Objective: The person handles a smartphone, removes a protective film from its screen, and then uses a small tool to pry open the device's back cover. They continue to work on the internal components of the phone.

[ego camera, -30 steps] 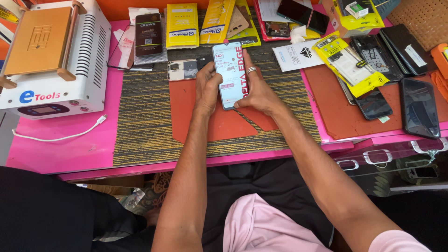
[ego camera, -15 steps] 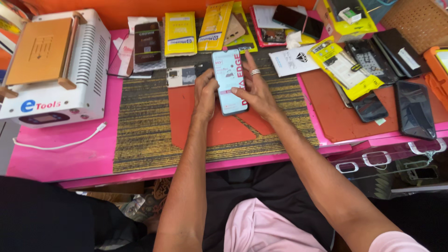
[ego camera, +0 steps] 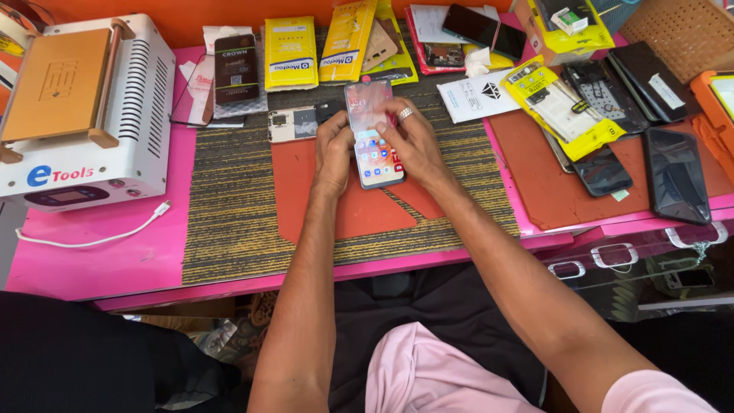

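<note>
Bare forearms, pink short sleeves – a ring (ego camera: 405, 114), seemingly silver, on one finger.

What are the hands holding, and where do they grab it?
A lit smartphone. The left hand grips its left long edge, and the right hand grips its right edge, fingers on the screen.

Right hand (ego camera: 413, 145) covers the right edge of the smartphone (ego camera: 373, 131), left hand (ego camera: 334, 149) covers part of its left edge; fingertips under the phone not visible, so the grip on its underside can't be judged. White machine (ego camera: 84, 107) is cut by the left frame edge, orange tray (ego camera: 719, 95) and woven mat (ego camera: 673, 30) by the right and top edges. Small circuit board (ego camera: 292, 124) detail too small to tell.
</note>
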